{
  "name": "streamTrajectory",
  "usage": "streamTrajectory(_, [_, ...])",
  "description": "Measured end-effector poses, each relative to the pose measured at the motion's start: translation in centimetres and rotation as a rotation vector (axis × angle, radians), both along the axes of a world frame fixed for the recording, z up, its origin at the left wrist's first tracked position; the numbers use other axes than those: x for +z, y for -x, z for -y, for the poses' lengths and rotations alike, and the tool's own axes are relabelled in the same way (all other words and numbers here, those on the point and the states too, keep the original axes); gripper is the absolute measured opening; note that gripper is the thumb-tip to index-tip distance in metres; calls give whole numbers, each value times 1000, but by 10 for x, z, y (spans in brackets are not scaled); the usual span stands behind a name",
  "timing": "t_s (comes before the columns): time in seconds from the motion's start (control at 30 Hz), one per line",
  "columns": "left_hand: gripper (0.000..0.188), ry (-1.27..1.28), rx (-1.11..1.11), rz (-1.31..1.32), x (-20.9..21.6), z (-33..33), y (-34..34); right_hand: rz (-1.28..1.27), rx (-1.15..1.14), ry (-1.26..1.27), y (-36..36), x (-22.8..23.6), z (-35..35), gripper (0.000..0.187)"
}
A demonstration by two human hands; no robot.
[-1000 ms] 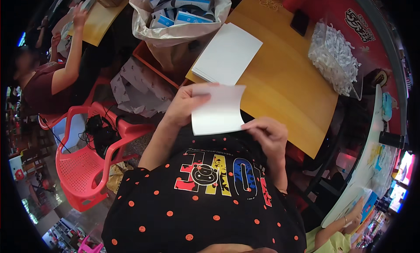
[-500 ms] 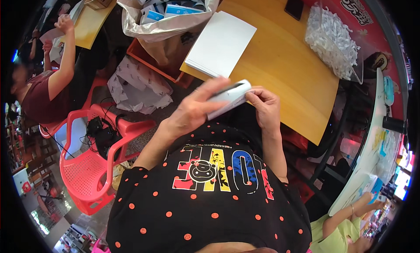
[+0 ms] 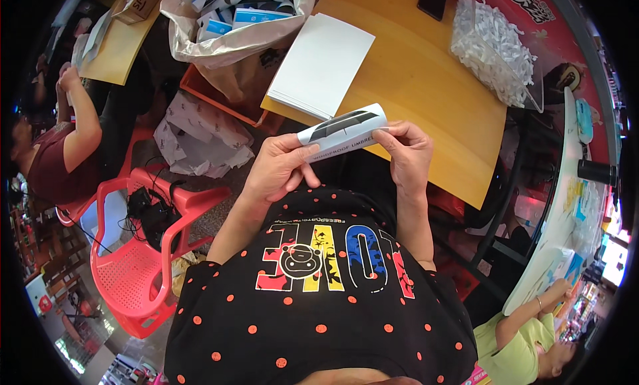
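Observation:
A printed paper sleeve (image 3: 345, 130), white with a dark umbrella picture, is curled into a tube in front of my chest, just off the table's near edge. My left hand (image 3: 279, 164) grips its left end between thumb and fingers, the lower fingers curled beneath. At the other end, my right hand (image 3: 409, 152) pinches the lower edge with thumb and forefinger. Whether anything lies inside the tube cannot be seen. Just beyond the sleeve, a stack of white sheets (image 3: 323, 62) rests on the yellow wooden table (image 3: 439, 112).
Left of the table stands a large bag (image 3: 233, 45) of blue-and-white printed sleeves, above an orange crate (image 3: 219, 95). A clear bin of white paper strips (image 3: 496, 55) and a dark phone (image 3: 432, 1) are on the table. A pink chair (image 3: 130, 268) holds black cables. Other people work at both sides.
My left hand has moved from across the sleeve to its left end. The sleeve has turned flatter, and its umbrella picture now shows. My right hand keeps its pinch.

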State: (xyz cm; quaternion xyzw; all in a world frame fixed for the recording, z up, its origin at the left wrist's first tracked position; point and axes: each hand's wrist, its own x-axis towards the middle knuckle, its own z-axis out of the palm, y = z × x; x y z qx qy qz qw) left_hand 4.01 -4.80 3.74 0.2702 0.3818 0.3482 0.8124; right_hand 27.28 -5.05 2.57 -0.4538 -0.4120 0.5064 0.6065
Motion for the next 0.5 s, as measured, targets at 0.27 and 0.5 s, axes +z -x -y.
streamTrajectory(0.27, [30, -36, 142, 102, -3, 1, -7, -55, 9, 93, -2, -5, -3, 11])
streamTrajectory(0.5, [29, -38, 193, 119, -14, -5, -5, -58, 60, 140, 0, -4, -6, 12])
